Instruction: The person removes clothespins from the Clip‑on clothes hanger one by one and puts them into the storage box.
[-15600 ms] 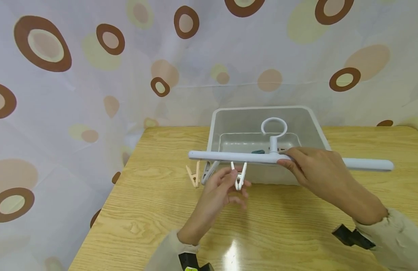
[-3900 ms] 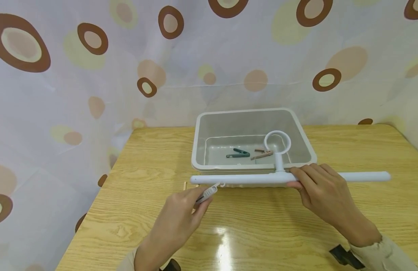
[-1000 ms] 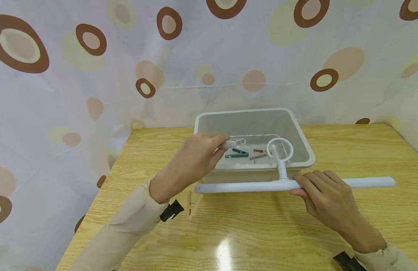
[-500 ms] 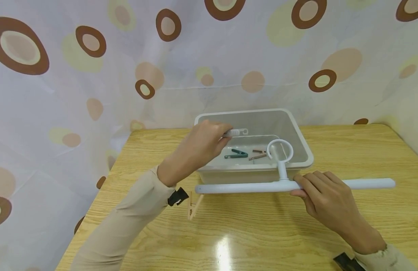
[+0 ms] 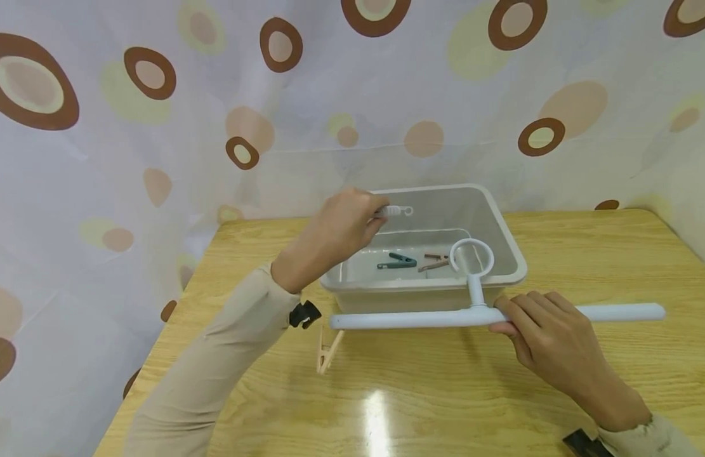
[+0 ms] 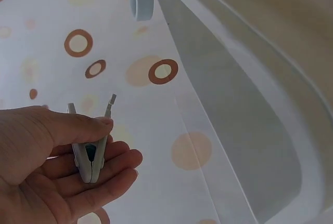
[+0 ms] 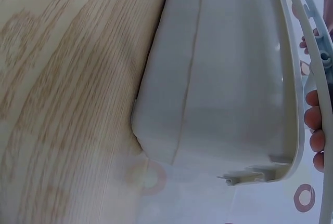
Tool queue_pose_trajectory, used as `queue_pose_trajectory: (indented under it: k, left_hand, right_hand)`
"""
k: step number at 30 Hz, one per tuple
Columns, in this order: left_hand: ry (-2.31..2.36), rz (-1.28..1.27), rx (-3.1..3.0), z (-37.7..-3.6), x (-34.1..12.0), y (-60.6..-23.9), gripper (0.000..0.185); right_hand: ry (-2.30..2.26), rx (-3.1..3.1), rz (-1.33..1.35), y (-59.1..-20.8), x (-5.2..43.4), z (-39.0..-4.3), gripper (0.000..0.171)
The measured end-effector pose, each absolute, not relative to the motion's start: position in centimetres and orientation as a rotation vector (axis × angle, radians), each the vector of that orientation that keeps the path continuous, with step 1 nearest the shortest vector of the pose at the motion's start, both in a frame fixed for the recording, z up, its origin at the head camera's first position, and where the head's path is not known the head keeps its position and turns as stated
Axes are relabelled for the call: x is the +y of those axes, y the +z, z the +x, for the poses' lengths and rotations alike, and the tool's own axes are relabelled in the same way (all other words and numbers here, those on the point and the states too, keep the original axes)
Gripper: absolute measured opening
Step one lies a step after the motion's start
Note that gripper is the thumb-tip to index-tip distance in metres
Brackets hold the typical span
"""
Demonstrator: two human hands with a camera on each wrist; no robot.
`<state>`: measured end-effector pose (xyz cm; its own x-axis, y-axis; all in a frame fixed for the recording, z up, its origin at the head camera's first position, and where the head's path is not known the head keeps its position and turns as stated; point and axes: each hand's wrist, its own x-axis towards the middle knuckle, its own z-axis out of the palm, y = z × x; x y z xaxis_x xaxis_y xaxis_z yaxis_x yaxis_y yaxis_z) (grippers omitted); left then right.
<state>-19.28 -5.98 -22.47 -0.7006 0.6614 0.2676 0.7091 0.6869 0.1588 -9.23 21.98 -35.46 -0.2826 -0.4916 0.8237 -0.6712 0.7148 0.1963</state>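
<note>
Over the left part of the light-grey rectangular plastic bin (image 5: 426,284), the left hand's (image 5: 343,222) thumb and fingers pinch a pale-grey plastic clip (image 6: 89,162), a gap separating it from the rim. Near the front edge, the right hand's (image 5: 549,330) curled fingers grip a pale-blue plastic bar hanger (image 5: 409,320).

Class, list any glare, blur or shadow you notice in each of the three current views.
Head view: bright glare on the table, the held clip blurred; left wrist view: that clip sharper, the bin partly shaded; right wrist view: a soft shadow on the table beside the bin.
</note>
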Motion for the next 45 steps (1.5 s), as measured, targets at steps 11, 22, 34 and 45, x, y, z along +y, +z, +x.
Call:
queue_pose_trajectory:
  k: [11,22,34,45]
  left_hand:
    - [-0.395,-1.113,-2.725,-21.6,-5.4,-22.8,0.013]
    - [-0.349,-1.132,-2.691,-23.6,-4.6,-23.4,0.011]
    - [-0.289,-1.124,-2.668,-26.3,-3.0,-23.9,0.011]
    - [-0.210,-1.192,-2.680,-28.1,-2.1,-25.1,0.012]
  right_hand:
    - [0.236,-1.935,0.888,-35.8,22.3,-9.0,0.051]
    - [0.250,-1.943,0.875,-36.2,22.5,-8.7,0.052]
    - [0.246,-1.939,0.855,-36.2,22.8,-8.7,0.053]
    - [0.232,-1.933,0.852,-36.0,23.1,-8.5,0.052]
